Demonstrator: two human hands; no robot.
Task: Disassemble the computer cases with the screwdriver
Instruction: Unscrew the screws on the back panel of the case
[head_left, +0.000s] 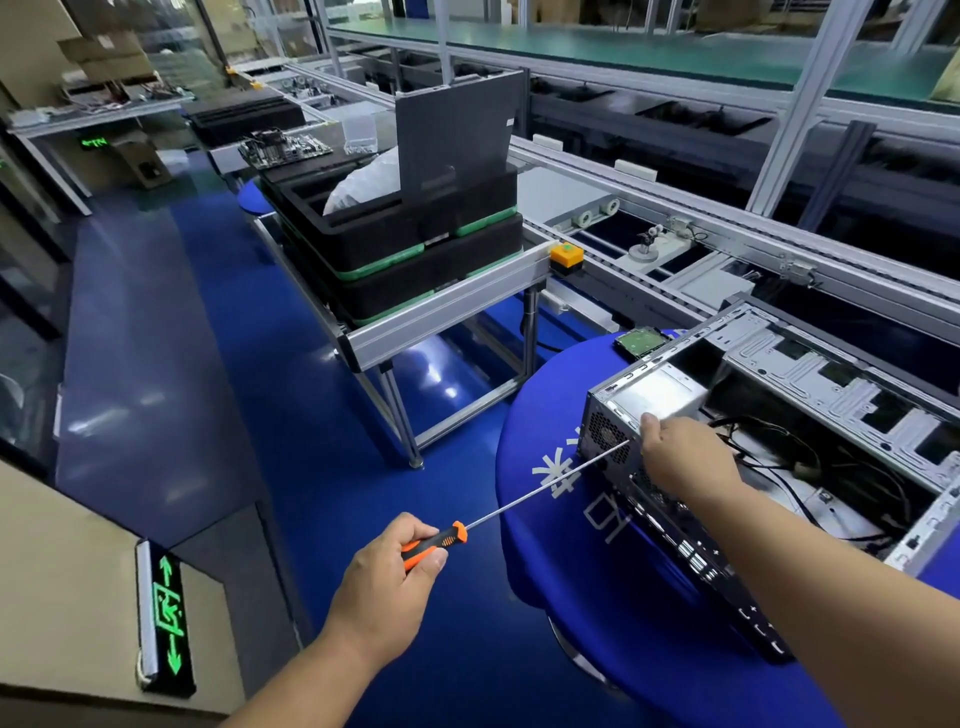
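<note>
An opened computer case (810, 384) lies on its side on a round table with a blue cloth (582, 525), its rear panel facing me. My left hand (384, 577) grips the orange-and-black handle of a long screwdriver (436, 543); the thin shaft reaches up-right and its tip meets the case's rear panel by the fan grille (605, 434). My right hand (680, 457) grips the top rear corner of the case, fingers curled over the edge beside the silver power supply (660, 392). Loose black cables (779, 457) lie inside.
A hard drive (641, 343) lies on the cloth behind the case. To the left stands an aluminium rack with stacked black trays (415, 244) and an upright dark panel (457, 135). A conveyor line (675, 228) runs behind. Blue floor lies between rack and table.
</note>
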